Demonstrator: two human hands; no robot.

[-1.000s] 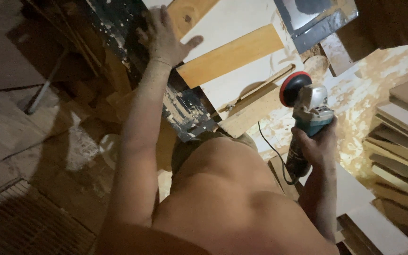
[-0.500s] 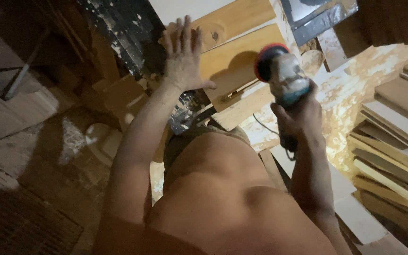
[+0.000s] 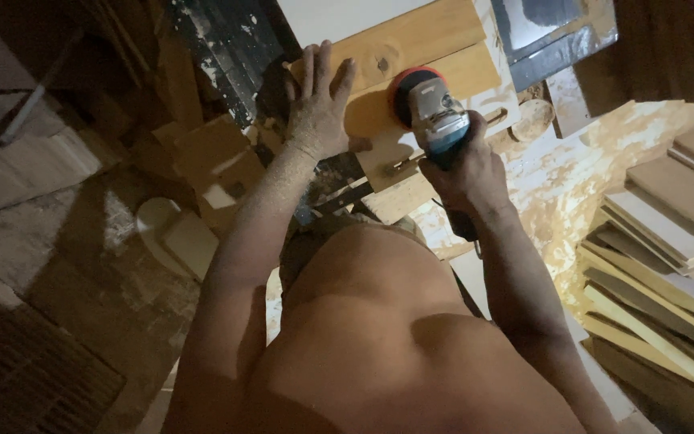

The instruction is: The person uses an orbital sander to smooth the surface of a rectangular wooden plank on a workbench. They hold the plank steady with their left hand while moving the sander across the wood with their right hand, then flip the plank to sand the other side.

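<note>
At upper centre of the frame I see the left hand (image 3: 317, 104) spread flat, fingers open, pressing the board (image 3: 411, 44) onto the desk (image 3: 347, 16). The right hand (image 3: 467, 173) is closed around the body of the sander (image 3: 435, 120), whose red disc (image 3: 405, 84) lies on the board just right of the left hand. I judge sanding to be only starting: the board face looks even, with dust on the floor (image 3: 652, 137) at right beside stacked planks (image 3: 668, 241).

A woodworking workshop: stacked boards (image 3: 668, 241), sawdust (image 3: 596, 177), a power sander (image 3: 435, 120).
</note>
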